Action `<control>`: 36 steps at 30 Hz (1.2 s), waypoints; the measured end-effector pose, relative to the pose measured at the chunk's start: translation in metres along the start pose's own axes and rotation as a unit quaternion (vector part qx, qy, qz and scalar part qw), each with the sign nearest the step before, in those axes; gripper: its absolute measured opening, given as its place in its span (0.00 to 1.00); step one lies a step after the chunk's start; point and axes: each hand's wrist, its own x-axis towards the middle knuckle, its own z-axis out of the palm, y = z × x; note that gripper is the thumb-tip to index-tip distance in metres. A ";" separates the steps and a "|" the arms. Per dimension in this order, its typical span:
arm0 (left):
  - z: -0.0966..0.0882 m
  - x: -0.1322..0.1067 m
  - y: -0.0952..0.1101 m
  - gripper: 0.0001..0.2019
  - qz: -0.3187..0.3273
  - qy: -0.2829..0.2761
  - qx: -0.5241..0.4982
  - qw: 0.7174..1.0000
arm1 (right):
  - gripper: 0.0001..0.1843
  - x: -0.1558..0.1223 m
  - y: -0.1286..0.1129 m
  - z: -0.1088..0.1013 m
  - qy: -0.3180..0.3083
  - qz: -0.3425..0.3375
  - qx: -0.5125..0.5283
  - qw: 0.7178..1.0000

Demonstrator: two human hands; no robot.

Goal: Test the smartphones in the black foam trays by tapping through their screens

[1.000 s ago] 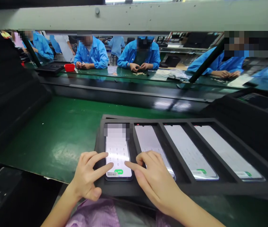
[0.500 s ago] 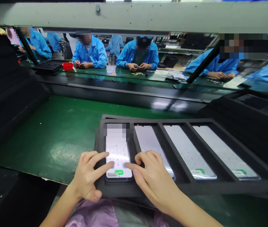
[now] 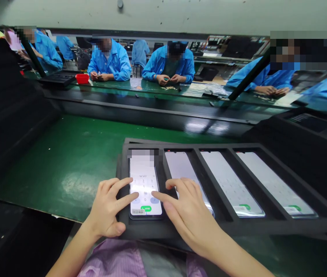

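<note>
Both forefingers on a lit keypad

The white-screened black smartphone (image 3: 144,181) lies flat in the slot at the 9 o'clock end of the four-slot black foam tray (image 3: 238,227), which sits on a green bench mat (image 3: 65,165). The left hand (image 3: 108,209) comes in from 7 o'clock, spread and holding nothing, its forefinger laid on the lower keys. The right hand (image 3: 186,209) comes in from 5 o'clock, also spread, its forefinger tip on the screen and its other fingers over the neighbouring lit phone (image 3: 180,167) at 3 o'clock.

green mat (image 3: 65,165) open left of tray (image 3: 146,230), dark stack (image 3: 310,154) perhaps blocking right
</note>
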 end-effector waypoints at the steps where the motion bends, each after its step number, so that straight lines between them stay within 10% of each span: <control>1: 0.000 0.000 0.000 0.35 -0.003 0.001 0.001 1.000 | 0.18 -0.002 0.001 -0.001 0.008 0.010 0.009 1.000; 22: -0.002 0.000 0.002 0.30 0.045 0.036 0.016 0.998 | 0.18 -0.006 0.002 -0.004 -0.031 -0.010 0.007 0.999; 29: -0.010 0.002 0.000 0.29 0.052 0.022 0.002 0.998 | 0.19 -0.015 0.015 -0.019 0.051 -0.026 -0.018 0.998; 36: -0.022 0.070 0.021 0.25 0.132 -0.168 -0.029 0.976 | 0.21 -0.041 0.061 -0.043 0.089 0.036 -0.051 0.994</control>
